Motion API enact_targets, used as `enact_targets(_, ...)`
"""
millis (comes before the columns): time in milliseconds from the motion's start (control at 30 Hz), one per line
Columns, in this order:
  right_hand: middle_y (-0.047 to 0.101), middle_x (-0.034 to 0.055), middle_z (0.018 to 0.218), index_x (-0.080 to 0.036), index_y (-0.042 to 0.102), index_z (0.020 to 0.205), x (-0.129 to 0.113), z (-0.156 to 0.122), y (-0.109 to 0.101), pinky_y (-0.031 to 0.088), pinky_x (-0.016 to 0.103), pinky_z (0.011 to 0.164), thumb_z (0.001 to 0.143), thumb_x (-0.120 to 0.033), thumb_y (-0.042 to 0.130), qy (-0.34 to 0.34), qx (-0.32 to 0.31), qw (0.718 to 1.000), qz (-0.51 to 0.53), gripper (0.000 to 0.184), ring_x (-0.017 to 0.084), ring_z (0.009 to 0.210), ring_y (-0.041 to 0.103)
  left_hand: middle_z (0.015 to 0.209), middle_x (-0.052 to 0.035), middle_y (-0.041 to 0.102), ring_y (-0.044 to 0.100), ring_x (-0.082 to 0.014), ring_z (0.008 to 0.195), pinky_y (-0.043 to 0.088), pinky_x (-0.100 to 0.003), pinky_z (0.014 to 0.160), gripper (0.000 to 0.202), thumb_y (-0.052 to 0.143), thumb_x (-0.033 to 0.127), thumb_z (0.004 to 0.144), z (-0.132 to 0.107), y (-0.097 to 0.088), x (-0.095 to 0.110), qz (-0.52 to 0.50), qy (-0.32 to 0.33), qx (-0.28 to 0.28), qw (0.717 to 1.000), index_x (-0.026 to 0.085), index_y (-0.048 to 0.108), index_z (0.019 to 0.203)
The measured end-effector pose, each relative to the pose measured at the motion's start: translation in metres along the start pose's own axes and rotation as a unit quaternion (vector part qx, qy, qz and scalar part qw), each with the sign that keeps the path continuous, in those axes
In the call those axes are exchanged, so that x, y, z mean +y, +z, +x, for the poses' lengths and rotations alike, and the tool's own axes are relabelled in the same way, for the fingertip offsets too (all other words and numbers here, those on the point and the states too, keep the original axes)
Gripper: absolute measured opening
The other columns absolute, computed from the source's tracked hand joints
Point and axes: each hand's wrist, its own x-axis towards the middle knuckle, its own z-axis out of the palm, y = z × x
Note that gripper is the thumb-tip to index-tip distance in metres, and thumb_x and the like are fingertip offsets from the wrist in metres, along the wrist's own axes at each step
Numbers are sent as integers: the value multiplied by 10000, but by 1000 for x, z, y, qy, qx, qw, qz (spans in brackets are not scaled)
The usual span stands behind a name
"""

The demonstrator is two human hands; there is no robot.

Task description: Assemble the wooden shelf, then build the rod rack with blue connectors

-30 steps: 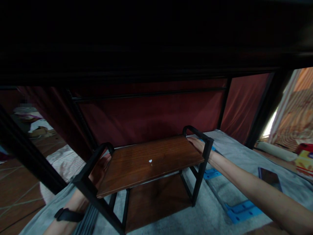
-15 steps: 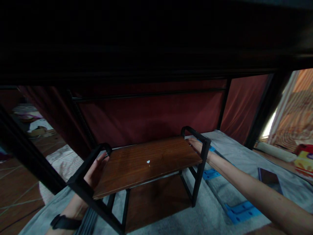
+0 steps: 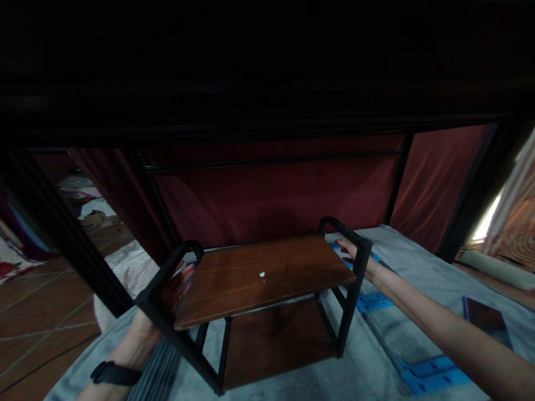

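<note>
Head view, as I have it at my remote station: one soft grey bedspread (image 3: 388, 242), napped and lightly creased; backing of dark red smooth cloth (image 3: 276, 195), crossed by a thin black rail (image 3: 271, 162); at left, brown tiled floor (image 3: 50, 295) with pale joints and a white striped cloth (image 3: 129, 267); at right, a pale cylindrical roll (image 3: 497, 268). Centre, standing on the bedspread: one two-tier rack of brown wood-grained boards (image 3: 267, 262) in a black square-section frame with rounded upper corners; a small white heart-shaped mark (image 3: 262, 274) on the upper board. My left hand (image 3: 178, 287), with a black wristband (image 3: 116, 373), lies by the rack's left end, fingers parted; contact I cannot tell. My right hand (image 3: 353, 252) is beside the right end, fingers extended, gripping nothing. Near the right arm: flat blue perforated pieces (image 3: 434, 374), a dark rectangular slab (image 3: 487, 320). Near the left wrist: ribbed grey-blue lengths (image 3: 154, 373).
</note>
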Motion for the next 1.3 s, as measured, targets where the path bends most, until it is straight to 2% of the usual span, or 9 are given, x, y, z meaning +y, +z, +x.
enact_targets(100, 663, 38, 826, -255, 609, 718, 7, 6, -12, 488, 340, 771, 711, -289, 690, 4, 62, 998, -20, 89, 250, 869, 584, 1161, -83, 727, 566, -242, 1262, 573, -258, 855, 306, 580, 228, 824, -14, 9, 11, -5, 15, 22, 1000, 181, 695, 1104)
enact_targets(267, 654, 59, 808, -251, 592, 687, 8, 5, -21, 484, 353, 721, 683, -275, 666, 16, 83, 996, -28, 77, 243, 828, 569, 1112, -97, 736, 598, -231, 1212, 577, -246, 806, 305, 518, 220, 877, -18, 10, 17, 3, 25, 36, 999, 167, 693, 1122)
enact_targets(567, 673, 80, 844, -284, 652, 694, 19, 3, -44, 489, 361, 658, 663, -325, 681, 61, 118, 989, -65, 60, 235, 750, 608, 984, -51, 747, 702, -159, 851, 560, -242, 697, 189, 603, 185, 843, -11, -31, 5, 61, 8, 97, 993, 195, 711, 998)
enact_targets(800, 711, 67, 918, -313, 633, 734, 41, 10, -86, 575, 424, 726, 640, -257, 664, 66, 117, 989, -64, 114, 284, 874, 676, 998, -56, 744, 699, -162, 843, 541, -265, 730, 208, 675, 95, 764, -21, -67, 27, 125, 11, 131, 984, 175, 705, 954)
enact_targets(900, 718, 88, 858, -302, 621, 714, 22, 4, -80, 588, 424, 775, 673, -241, 644, 87, 94, 990, -52, 77, 285, 861, 695, 1035, -82, 745, 692, -196, 908, 539, -303, 786, 185, 653, 213, 826, -39, -52, 47, 119, -9, 89, 989, 159, 707, 995)
enact_targets(1000, 735, 115, 887, -273, 661, 784, -15, -11, -57, 589, 411, 823, 733, -254, 608, 85, 14, 996, -31, 76, 287, 897, 709, 1103, -100, 736, 663, -211, 982, 521, -301, 836, 363, 576, 418, 890, -65, -18, 70, 112, 10, 56, 992, 134, 702, 1079)
enact_targets(1100, 745, 102, 947, -249, 704, 893, -57, -27, -30, 600, 335, 741, 807, -297, 603, 66, -27, 997, 0, 141, 241, 815, 713, 1143, -117, 723, 671, -233, 911, 548, -329, 765, 521, 543, 545, 870, -82, 11, 87, 97, -35, 29, 994, 138, 680, 1165)
enact_targets(1200, 747, 85, 905, -207, 701, 899, -89, -42, -8, 587, 281, 688, 882, -298, 546, 103, -115, 987, 54, 180, 187, 725, 702, 1046, -120, 743, 683, -234, 782, 573, -352, 651, 506, 561, 525, 863, -86, 28, 93, 99, -87, 30, 991, 148, 664, 1184)
enact_targets(1300, 748, 99, 902, -164, 693, 926, -111, -53, 11, 584, 274, 685, 937, -333, 484, 133, -169, 975, 59, 269, 181, 715, 705, 869, -80, 750, 686, -228, 692, 590, -377, 611, 344, 594, 363, 869, -85, 40, 94, 96, -116, 43, 988, 160, 672, 1135)
